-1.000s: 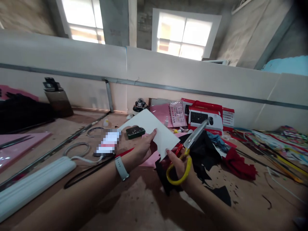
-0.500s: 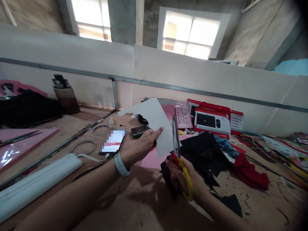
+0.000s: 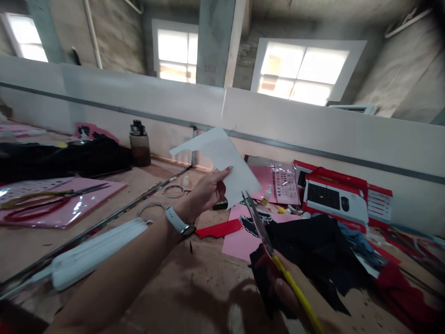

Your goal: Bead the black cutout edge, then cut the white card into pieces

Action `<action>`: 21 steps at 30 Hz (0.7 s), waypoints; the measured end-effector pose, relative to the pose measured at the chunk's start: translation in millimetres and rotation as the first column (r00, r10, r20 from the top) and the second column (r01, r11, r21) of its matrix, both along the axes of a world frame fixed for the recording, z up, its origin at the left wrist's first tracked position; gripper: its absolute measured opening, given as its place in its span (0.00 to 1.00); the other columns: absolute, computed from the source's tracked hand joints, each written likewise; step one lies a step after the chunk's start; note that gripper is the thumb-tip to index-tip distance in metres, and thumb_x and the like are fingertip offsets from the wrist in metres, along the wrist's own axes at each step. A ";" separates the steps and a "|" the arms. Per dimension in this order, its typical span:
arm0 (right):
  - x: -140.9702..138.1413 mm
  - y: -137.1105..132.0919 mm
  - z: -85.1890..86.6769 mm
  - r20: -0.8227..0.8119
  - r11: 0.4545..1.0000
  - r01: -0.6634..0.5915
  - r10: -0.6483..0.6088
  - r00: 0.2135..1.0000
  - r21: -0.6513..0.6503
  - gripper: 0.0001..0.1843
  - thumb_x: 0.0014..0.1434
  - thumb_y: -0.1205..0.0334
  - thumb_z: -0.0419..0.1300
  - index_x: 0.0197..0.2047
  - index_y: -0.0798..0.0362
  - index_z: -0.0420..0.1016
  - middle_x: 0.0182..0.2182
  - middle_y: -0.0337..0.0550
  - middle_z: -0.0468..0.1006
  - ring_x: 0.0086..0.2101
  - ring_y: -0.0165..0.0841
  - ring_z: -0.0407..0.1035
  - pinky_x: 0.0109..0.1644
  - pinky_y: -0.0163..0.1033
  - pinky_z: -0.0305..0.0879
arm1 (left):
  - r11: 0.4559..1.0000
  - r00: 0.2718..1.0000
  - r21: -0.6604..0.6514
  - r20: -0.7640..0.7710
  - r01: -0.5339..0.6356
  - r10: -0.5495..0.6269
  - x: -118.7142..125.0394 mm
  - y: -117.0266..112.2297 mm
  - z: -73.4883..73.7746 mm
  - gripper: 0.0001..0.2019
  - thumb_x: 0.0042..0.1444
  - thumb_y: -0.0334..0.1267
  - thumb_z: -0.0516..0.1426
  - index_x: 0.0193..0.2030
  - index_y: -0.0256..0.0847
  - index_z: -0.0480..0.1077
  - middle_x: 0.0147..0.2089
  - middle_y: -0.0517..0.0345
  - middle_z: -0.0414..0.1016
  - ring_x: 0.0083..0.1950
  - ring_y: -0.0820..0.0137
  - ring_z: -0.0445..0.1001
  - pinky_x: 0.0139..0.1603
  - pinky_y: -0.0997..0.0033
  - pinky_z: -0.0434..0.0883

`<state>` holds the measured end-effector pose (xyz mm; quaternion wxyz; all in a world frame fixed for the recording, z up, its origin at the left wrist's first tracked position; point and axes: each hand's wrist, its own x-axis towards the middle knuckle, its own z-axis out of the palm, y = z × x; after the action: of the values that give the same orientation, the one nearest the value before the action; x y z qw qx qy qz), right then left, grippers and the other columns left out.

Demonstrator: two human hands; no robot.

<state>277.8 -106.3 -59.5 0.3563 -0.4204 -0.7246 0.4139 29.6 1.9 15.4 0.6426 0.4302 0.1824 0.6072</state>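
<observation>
We are pinching one white, curve-notched sheet (image 3: pixel 240 178) in our left hand (image 3: pixel 206 192) and, toward five o'clock, gripping one pair of yellow-handled scissors (image 3: pixel 278 264) in our right hand (image 3: pixel 286 293).

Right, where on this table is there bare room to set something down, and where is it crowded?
Widest is the near tabletop, between the left forearm and the black fabric, though dotted with dark specks. A smaller patch lies between the bottle, pink packet and metal strip. Crowded: right of the scissors, with black fabric, red cloth and boxes.
</observation>
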 end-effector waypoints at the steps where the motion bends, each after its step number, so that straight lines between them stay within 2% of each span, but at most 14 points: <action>1: -1.4 -1.0 3.9 0.072 0.999 -0.038 0.038 0.997 -0.005 0.31 0.51 0.33 0.58 0.41 0.53 0.74 0.32 0.46 0.75 0.30 0.36 0.68 0.34 0.38 0.68 | 1.000 1.000 -0.006 0.011 -0.018 0.019 -1.4 -2.5 3.7 0.09 0.64 0.32 0.53 0.45 0.34 0.73 0.41 0.52 0.80 0.42 0.70 0.78 0.46 0.70 0.75; 3: -4.8 -2.7 10.3 0.206 0.993 -0.120 0.119 0.971 -0.008 0.31 0.54 0.31 0.52 0.39 0.53 0.73 0.32 0.46 0.76 0.30 0.36 0.68 0.34 0.38 0.67 | 0.998 0.998 -0.015 0.024 -0.054 0.054 -2.8 -8.0 10.5 0.09 0.64 0.32 0.52 0.46 0.32 0.73 0.42 0.50 0.79 0.40 0.70 0.78 0.45 0.70 0.76; 6: -8.5 -3.7 13.4 0.281 0.989 -0.143 0.127 0.951 0.038 0.31 0.56 0.32 0.49 0.37 0.53 0.72 0.30 0.46 0.76 0.30 0.37 0.68 0.32 0.37 0.65 | 0.997 0.997 -0.014 0.031 -0.072 0.073 -1.2 -15.1 15.9 0.09 0.64 0.32 0.54 0.47 0.32 0.73 0.43 0.48 0.79 0.40 0.70 0.78 0.43 0.71 0.76; 12: -7.1 -0.7 4.9 0.305 0.984 -0.144 0.106 0.946 0.104 0.32 0.56 0.31 0.47 0.40 0.53 0.71 0.29 0.46 0.75 0.29 0.37 0.67 0.30 0.36 0.61 | 0.999 0.998 0.021 0.051 -0.030 0.028 6.2 -21.1 16.5 0.08 0.62 0.32 0.56 0.47 0.34 0.73 0.41 0.50 0.79 0.43 0.68 0.78 0.44 0.72 0.76; 17: -6.7 1.0 2.0 0.281 0.981 -0.188 0.169 0.945 0.041 0.32 0.55 0.30 0.48 0.37 0.53 0.68 0.28 0.41 0.71 0.26 0.31 0.61 0.28 0.33 0.58 | 0.995 0.992 0.038 0.079 -0.097 0.094 2.8 -20.3 19.8 0.08 0.62 0.31 0.57 0.47 0.32 0.72 0.42 0.49 0.79 0.43 0.68 0.78 0.48 0.70 0.75; 21: -6.9 4.3 0.4 0.318 0.991 -0.131 0.121 0.940 0.011 0.35 0.54 0.27 0.46 0.34 0.54 0.66 0.27 0.41 0.69 0.26 0.31 0.60 0.28 0.34 0.58 | 0.994 0.988 0.025 0.112 -0.109 0.105 1.2 -18.5 19.6 0.07 0.61 0.31 0.57 0.45 0.31 0.73 0.42 0.48 0.79 0.43 0.68 0.78 0.49 0.69 0.75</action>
<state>270.9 -101.9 -59.1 0.2148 -0.4283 -0.8043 0.3515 30.8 -16.5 35.0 0.6114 0.3957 0.1599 0.6664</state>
